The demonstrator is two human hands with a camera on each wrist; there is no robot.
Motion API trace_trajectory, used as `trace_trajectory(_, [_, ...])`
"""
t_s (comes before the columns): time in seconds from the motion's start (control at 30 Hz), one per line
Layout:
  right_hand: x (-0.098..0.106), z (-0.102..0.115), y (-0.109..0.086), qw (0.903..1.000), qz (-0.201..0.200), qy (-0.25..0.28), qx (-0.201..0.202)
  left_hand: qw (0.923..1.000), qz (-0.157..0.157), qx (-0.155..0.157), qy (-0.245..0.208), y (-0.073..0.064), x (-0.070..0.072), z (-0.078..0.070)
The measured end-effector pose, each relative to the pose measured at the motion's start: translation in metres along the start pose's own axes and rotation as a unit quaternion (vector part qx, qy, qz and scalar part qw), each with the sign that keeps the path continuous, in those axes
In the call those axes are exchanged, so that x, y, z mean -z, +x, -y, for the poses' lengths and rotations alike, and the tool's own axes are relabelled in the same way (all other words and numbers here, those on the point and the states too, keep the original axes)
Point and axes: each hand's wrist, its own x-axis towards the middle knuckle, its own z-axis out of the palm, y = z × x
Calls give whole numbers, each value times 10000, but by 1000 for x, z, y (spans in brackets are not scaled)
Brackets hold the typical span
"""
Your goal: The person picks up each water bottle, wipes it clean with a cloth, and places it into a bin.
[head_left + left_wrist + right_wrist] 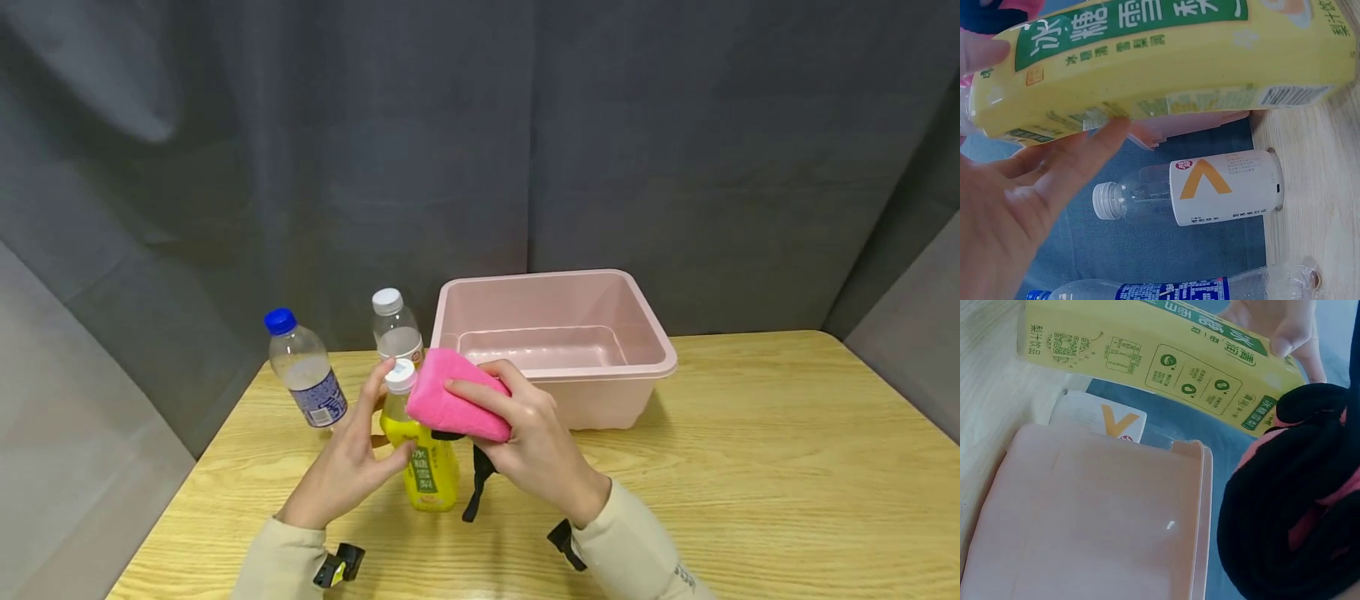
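My left hand [347,477] holds a yellow-labelled drink bottle [441,482] with a white cap, thumb on the near side and other fingers round the far side. In the left wrist view the bottle [1147,81] lies across the top of the picture. My right hand [536,446] grips a folded pink plush cloth [453,396] beside the bottle's neck, overlapping its shoulder in the head view. Black folds of the cloth [1279,487] fill the right of the right wrist view, and a black strap [480,483] hangs below it.
A pink plastic bin [600,400] stands behind my right hand. Behind the yellow bottle is a clear bottle with a white cap [387,302]; a blue-capped bottle [318,392] stands to the left. Dark curtain [675,167] backs the wooden table [787,467].
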Motion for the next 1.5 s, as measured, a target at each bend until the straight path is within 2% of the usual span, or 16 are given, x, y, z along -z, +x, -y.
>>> trace_trajectory(0.33, [1,-2,0,9994,290,-170,33,9999,-30,56,104,0,1,1])
trace_trajectory(0.43, [2,-3,0,9979,470,-434,48,9999,-45,53,121,0,1,1])
trace_trajectory(0.53, [2,-6,-3,9919,858,-936,7,9999,-68,80,116,0,1,2])
trace_trajectory(0.63, [-1,-10,-8,9760,1672,-1390,-99,9998,-106,112,123,0,1,2])
trace_trajectory(0.8, [-15,-17,-20,9276,3232,-1847,-325,9998,-129,104,145,0,0,2])
trace_trajectory(0.87, [-20,-18,-25,9139,3533,-1968,-353,9998,-134,106,141,-1,-1,1])
trace_trajectory(0.93, [-23,-20,-28,9071,3651,-2059,-382,9997,-148,138,146,-1,-1,0])
trace_trajectory(1.07, [-25,-21,-31,9067,3643,-2088,-398,9992,-300,180,214,-1,-3,-3])
trace_trajectory(1.17, [-23,-22,-31,9075,3632,-2067,-438,9979,-572,120,293,2,-10,-7])
trace_trajectory(1.33, [-12,-27,-28,9087,3678,-1884,-591,9910,-1101,169,744,7,-25,-16])
trace_trajectory(1.5, [3,-35,-24,9205,3528,-1522,-706,9876,-1273,217,889,6,-27,-16])
